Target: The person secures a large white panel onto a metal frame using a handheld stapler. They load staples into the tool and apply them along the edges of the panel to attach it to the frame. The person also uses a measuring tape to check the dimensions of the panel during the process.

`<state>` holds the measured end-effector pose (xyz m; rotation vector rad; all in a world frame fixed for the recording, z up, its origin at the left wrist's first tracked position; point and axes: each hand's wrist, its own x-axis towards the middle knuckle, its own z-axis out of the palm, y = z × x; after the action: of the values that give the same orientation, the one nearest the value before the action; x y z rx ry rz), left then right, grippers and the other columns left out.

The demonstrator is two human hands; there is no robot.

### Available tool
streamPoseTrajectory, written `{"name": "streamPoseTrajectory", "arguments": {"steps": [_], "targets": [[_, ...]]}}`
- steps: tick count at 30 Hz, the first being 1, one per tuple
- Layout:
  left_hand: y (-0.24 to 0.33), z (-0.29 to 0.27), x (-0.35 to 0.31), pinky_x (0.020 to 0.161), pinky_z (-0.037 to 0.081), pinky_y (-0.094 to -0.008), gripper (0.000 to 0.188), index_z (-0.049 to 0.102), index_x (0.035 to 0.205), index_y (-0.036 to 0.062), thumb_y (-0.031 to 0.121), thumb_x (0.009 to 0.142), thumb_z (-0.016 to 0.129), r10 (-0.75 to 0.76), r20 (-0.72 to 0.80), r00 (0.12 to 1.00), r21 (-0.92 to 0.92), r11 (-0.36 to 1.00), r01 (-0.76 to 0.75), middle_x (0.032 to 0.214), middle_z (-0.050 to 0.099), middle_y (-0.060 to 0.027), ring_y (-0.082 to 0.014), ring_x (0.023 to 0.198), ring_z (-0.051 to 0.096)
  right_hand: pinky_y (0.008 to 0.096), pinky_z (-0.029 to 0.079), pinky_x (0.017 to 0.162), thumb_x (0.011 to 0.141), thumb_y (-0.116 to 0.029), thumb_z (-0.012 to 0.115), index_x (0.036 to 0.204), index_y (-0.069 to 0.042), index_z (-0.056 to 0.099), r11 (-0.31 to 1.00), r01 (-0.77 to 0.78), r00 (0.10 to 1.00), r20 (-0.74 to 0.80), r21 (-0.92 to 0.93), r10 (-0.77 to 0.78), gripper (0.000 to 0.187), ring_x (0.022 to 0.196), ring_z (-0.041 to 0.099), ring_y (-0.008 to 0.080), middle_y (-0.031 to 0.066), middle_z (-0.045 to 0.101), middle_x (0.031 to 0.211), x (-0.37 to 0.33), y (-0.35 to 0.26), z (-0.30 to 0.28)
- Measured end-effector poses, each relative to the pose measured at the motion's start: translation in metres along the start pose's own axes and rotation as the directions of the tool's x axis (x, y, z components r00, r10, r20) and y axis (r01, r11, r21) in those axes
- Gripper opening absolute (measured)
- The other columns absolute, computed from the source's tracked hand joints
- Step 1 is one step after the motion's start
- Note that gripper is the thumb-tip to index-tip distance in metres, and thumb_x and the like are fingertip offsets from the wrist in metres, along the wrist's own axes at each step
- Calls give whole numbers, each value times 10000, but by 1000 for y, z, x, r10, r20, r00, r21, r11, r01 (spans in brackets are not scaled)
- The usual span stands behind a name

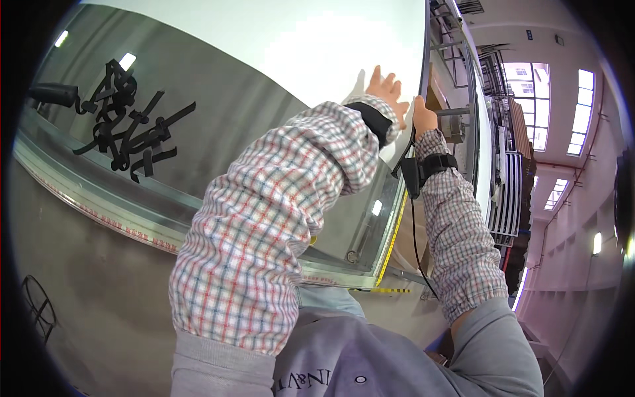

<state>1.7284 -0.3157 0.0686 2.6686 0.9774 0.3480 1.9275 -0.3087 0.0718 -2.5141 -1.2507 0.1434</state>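
Observation:
A large white sheet (264,30) covers the far part of a grey glass-like panel (218,99). My left hand (385,94) lies on the sheet near its right edge, palm down with the fingers spread. Just to its right, my right hand (424,119) is closed at the edge of the sheet. A thin dark piece shows beside its fingers, too small to name. Both arms wear checked sleeve covers and black wrist bands. From the right wrist's black device (414,175) a thin cable runs down.
Tangled black strips (126,129) lie on the panel at the left, near a black handle-like object (54,94). Yellow measuring tape (395,235) runs along the frame's right side. A metal frame edge (99,212) borders the front. Racks of metal profiles (506,192) stand at the right.

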Motion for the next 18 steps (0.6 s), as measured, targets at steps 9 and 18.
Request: {"name": "streamPoseTrajectory", "arguments": {"steps": [9, 18], "targets": [[10, 21, -1, 1052, 41, -549, 536, 333, 1335, 150, 428, 882, 396, 81, 20, 997, -11, 997, -81, 1409, 245, -136, -295, 1328, 149, 412, 442, 738, 818, -475, 433, 954, 61, 591, 995, -69, 997, -31, 73, 72, 575, 854, 578, 388, 304, 578, 915, -10, 7, 5], [11, 71, 30, 1053, 32, -542, 547, 316, 1349, 147, 374, 861, 411, -34, -27, 999, 232, 972, 40, 1406, 252, -138, -295, 1325, 163, 364, 454, 681, 771, -483, 495, 932, 132, 572, 957, -180, 983, 11, 228, 182, 641, 764, 600, 278, 209, 613, 856, -43, -31, 0]]}}
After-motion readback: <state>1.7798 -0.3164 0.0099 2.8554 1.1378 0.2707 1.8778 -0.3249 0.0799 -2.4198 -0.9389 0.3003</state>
